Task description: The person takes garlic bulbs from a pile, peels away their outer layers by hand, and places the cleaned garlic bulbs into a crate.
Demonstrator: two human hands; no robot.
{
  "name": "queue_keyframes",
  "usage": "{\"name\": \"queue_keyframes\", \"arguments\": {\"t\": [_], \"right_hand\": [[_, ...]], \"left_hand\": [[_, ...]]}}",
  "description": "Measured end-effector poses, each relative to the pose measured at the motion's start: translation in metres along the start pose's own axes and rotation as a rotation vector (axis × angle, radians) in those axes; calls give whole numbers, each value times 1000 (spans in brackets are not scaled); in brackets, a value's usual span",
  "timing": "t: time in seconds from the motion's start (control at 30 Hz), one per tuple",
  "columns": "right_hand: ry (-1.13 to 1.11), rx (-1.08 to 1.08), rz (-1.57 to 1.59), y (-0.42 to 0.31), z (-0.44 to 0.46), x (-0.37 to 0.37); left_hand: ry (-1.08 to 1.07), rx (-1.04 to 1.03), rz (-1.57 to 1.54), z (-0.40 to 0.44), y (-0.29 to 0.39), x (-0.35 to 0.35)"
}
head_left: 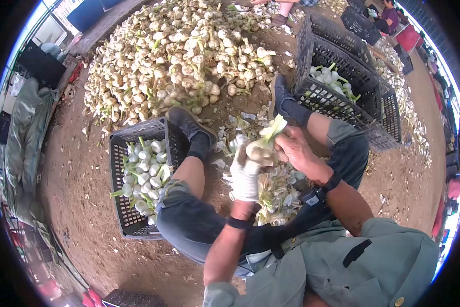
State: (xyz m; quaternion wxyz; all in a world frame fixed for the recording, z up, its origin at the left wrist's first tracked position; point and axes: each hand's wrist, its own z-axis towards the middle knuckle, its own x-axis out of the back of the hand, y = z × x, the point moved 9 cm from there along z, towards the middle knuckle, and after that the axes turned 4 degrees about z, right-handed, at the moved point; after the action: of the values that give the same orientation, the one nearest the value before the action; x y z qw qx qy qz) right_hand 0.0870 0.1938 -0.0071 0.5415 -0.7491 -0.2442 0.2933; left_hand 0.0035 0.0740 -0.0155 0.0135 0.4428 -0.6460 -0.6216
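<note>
In my left hand, which wears a whitish glove, sits a garlic bulb with its pale green stem pointing up and to the right. The bare fingers of my right hand are closed at the stem and outer skin of that same bulb. Both hands meet in front of my body, between my knees. Below them, loose garlic skins lie heaped on the ground. Some blur hides the exact grip of the fingertips.
A large pile of unpeeled garlic covers the ground ahead. To my left stands a black crate of white bulbs. Stacked black crates with a few bulbs stand at right. Other people sit farther back.
</note>
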Motion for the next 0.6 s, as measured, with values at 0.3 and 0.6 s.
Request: {"name": "queue_keyframes", "arguments": {"t": [0.3,0.6], "right_hand": [[-156,-34,40,-1,-12,-5],[72,-23,-78,-1,-6,6]], "left_hand": [[-10,-24,109,7,-16,5],[47,-261,291,-1,3,-2]]}}
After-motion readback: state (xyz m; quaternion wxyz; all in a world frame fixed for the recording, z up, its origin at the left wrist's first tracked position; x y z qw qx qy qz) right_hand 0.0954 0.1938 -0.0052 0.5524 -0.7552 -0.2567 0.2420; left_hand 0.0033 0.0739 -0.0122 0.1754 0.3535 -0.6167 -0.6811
